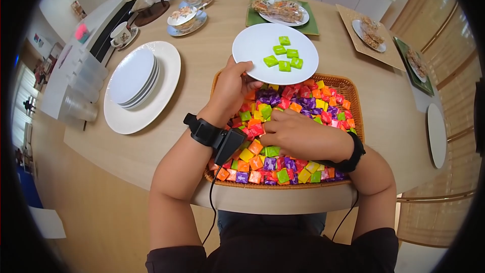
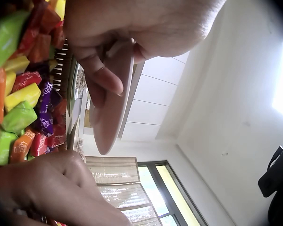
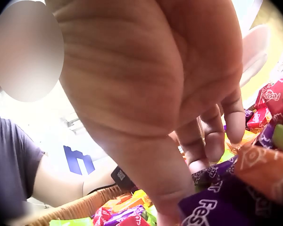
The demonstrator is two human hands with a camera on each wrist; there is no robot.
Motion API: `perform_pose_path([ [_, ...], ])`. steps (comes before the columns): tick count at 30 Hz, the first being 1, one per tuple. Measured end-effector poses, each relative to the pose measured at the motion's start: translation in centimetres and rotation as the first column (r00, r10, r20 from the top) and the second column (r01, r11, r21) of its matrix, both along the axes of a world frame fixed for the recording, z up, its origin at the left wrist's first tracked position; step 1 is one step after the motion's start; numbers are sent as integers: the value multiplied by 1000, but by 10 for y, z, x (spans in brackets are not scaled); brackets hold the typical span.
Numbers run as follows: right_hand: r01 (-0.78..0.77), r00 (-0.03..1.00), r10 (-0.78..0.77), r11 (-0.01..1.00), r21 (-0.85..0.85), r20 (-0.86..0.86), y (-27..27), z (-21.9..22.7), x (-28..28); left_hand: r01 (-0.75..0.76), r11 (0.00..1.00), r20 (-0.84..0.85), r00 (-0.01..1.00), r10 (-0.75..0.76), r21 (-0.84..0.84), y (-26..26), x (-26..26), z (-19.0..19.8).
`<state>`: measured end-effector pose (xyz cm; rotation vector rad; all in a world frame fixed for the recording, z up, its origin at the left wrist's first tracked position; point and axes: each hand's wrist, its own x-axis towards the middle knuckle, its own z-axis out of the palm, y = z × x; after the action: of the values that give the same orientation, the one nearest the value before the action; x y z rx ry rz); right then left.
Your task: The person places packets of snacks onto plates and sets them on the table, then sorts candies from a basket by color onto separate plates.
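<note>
My left hand grips the near-left edge of a white plate, thumb on top and fingers beneath. Several green wrapped candies lie on it. The plate is held up over the far rim of a wicker basket full of red, orange, yellow, purple and green wrapped candies. Down in the middle of that pile is my right hand. In the right wrist view its fingers reach loosely down to the candies, thumb apart from them; some fingertips are hidden.
To the left, a stack of small white plates stands on a large white plate. Patterned cups on saucers sit behind. Wrapped snacks lie on plates at the back and right. Clear plastic cups line the left edge.
</note>
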<state>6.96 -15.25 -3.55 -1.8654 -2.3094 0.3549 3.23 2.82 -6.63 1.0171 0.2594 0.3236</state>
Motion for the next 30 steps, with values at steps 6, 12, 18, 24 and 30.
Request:
perform_pose_path([
  [6, -58, 998, 58, 998, 28, -12, 1, 3, 3, 18, 999, 9, 1000, -19, 33, 0, 0, 1],
  [12, 274, 947, -210, 924, 269, -242, -1, 21, 17, 54, 997, -8, 999, -54, 61, -5, -3, 8],
  [18, 632, 768, -419, 616, 470, -485, -1, 30, 49, 174, 982, -73, 983, -169, 78, -10, -4, 11],
  [24, 574, 817, -483, 630, 523, -314, 2, 11, 65, 318, 943, -87, 947, -310, 97, -9, -5, 9],
  [30, 598, 802, -443, 580, 553, -402, 5, 16, 50, 312, 946, -50, 950, -309, 92, -6, -4, 6],
])
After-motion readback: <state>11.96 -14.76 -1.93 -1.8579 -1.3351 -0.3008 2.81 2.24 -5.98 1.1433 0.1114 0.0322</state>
